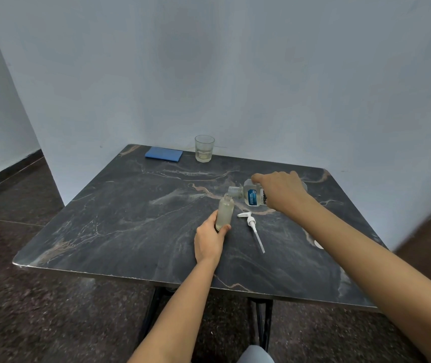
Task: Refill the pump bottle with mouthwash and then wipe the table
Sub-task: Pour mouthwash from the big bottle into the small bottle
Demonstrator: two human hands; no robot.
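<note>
- Table: blue cloth at far edge;
- Mouthwash bottle: tipped sideways, my right hand clamped round it;
- Pump bottle: upright mid-table, neck under that mouth; my left hand gripping its base;
- Pump: lying beside it.

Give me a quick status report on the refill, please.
Left hand grips pump bottle; right hand tips mouthwash bottle over its neck. Pump head lies aside, clear.

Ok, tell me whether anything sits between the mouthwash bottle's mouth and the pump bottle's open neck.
Nothing visible does. The mouthwash bottle, tilted in the right hand, has its mouth right at the uncapped pump bottle. The left hand grips that bottle low down, and the pump head lies apart on the table.
</note>
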